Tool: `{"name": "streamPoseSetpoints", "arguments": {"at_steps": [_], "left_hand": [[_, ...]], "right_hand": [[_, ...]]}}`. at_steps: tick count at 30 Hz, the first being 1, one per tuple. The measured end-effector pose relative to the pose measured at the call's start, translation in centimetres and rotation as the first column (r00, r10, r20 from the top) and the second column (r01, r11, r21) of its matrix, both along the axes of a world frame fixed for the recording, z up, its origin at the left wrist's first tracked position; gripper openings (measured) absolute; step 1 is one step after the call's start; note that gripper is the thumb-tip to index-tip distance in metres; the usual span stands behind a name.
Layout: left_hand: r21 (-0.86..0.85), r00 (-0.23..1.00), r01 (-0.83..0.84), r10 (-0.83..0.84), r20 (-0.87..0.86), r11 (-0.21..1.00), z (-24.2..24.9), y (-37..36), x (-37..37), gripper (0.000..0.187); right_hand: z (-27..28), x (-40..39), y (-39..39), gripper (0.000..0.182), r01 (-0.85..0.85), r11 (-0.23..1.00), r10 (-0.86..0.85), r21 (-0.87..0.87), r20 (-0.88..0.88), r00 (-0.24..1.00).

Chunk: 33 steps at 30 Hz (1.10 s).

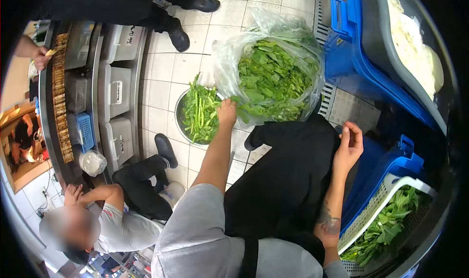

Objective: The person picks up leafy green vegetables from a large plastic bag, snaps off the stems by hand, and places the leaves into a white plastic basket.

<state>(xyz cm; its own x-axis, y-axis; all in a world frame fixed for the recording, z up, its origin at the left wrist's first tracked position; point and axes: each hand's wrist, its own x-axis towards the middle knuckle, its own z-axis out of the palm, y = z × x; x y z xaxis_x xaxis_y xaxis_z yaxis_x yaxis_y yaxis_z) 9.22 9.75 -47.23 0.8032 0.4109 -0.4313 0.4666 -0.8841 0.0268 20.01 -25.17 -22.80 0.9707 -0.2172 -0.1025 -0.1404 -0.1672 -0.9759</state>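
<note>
My left hand (227, 113) is closed at the right rim of a round metal colander (179, 123), and leafy green stems poke out beside its fingers. Cut green stalks and leaves (200, 109) fill the colander on the floor. Just right of it stands a large clear plastic bag (227, 65), its mouth wide, full of leafy greens (273, 78). Beside my right knee, my right hand (348, 141) is raised with fingers loosely curled and apart, nothing visible in it.
Blue bins (349, 58) line the right side, and a white basket (391, 190) holds more greens. A co-worker (127, 224) sits at lower left with folded arms. Shelves with lidded white boxes (117, 92) run along the left. Another person's shoes (179, 39) stand at the top.
</note>
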Motion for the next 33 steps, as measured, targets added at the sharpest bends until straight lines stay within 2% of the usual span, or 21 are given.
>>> {"name": "streamPoseSetpoints", "arguments": {"at_steps": [1, 5, 9, 10, 13, 14, 16, 17, 18, 19, 21, 23, 25, 29, 30, 31, 33], "left_hand": [[0.012, 1.0, 0.005, -0.005, 0.002, 1.0, -0.5, 0.2, 0.5, 0.024], [0.053, 0.961, -0.219, 0.225, -0.162, 0.974, -3.3, 2.2, 1.8, 0.03], [0.048, 0.905, -0.19, 0.194, -0.378, 0.981, -0.9, 2.3, 3.5, 0.038], [0.041, 0.956, -0.154, 0.159, -0.248, 0.987, -1.5, 2.7, 2.7, 0.032], [-0.09, 0.977, -0.183, 0.172, -0.125, 0.979, -0.1, 4.1, 2.8, 0.024], [-0.064, 0.991, -0.134, 0.133, -0.019, 0.989, 0.9, 4.5, 2.8, 0.019], [-0.223, 0.989, -0.138, 0.148, 0.03, 0.965, 4.3, 5.8, 3.4, 0.021], [-0.3, 0.987, -0.13, 0.153, 0.055, 0.945, 6.1, 6.4, 3.6, 0.023], [-0.388, 0.954, -0.058, 0.166, 0.251, 0.92, 7.0, 6.9, 3.1, 0.022], [-0.488, 0.929, -0.087, 0.248, 0.276, 0.869, 9.0, 6.5, 3.1, 0.019], [-0.678, 0.865, -0.106, 0.404, 0.298, 0.727, 13.7, 5.3, 3.3, 0.015], [-0.835, 0.795, -0.011, 0.511, 0.327, 0.551, 19.9, 2.4, 3.2, 0.008], [-0.812, 0.82, -0.054, 0.49, 0.296, 0.581, 25.4, 0.1, 2.5, 0.005], [-0.9, 0.769, 0.032, 0.564, 0.3, 0.436, 33.7, -5.1, 0.3, 0.005], [-0.893, 0.775, 0.05, 0.546, 0.317, 0.447, 35.8, -6.3, -0.3, 0.006], [-0.918, 0.764, 0.075, 0.569, 0.304, 0.39, 37.4, -7.3, -0.6, 0.007], [-0.883, 0.739, 0.155, 0.541, 0.402, 0.443, 39.0, -8.3, -1.1, 0.012]], "right_hand": [[-0.2, 0.1, 0.0, 0.009, -0.031, 0.999, 0.03, -0.014, -0.007, 1.0], [0.3, 0.6, 0.1, 0.006, -0.081, 0.997, 0.079, -0.015, -0.075, 0.994], [0.4, 0.7, 0.4, 0.005, -0.076, 0.997, 0.077, 0.012, -0.116, 0.99], [0.5, 0.6, 0.6, 0.005, -0.079, 0.997, 0.08, 0.011, -0.119, 0.99], [0.6, 0.7, 1.0, 0.007, -0.091, 0.996, 0.091, 0.0, -0.097, 0.991], [0.5, 0.7, 1.1, 0.008, -0.106, 0.994, 0.105, -0.015, -0.077, 0.992], [0.5, 0.7, 1.3, 0.008, -0.108, 0.994, 0.106, -0.031, -0.053, 0.993], [0.7, 0.6, 1.5, 0.008, -0.113, 0.989, 0.11, -0.095, -0.033, 0.993], [1.2, 0.4, 1.8, 0.007, -0.109, 0.981, 0.108, -0.161, -0.013, 0.994], [2.0, 0.3, 2.0, 0.007, -0.097, 0.969, 0.102, -0.227, 0.009, 0.995], [3.6, -0.2, 2.4, 0.003, -0.142, 0.902, 0.239, -0.407, 0.198, 0.951], [6.4, -1.0, 3.9, 0.006, -0.225, 0.873, 0.391, -0.433, 0.344, 0.854], [9.5, -1.6, 5.2, 0.012, -0.344, 0.777, 0.598, -0.527, 0.449, 0.664], [16.0, -2.5, 7.0, 0.017, -0.37, 0.676, 0.735, -0.637, 0.546, 0.403], [16.8, -2.3, 7.1, 0.019, -0.296, 0.659, 0.747, -0.691, 0.558, 0.362], [17.8, -2.4, 6.6, 0.018, -0.275, 0.627, 0.767, -0.729, 0.517, 0.379], [20.0, -2.0, 5.4, 0.017, -0.226, 0.559, 0.796, -0.798, 0.439, 0.416]]}}
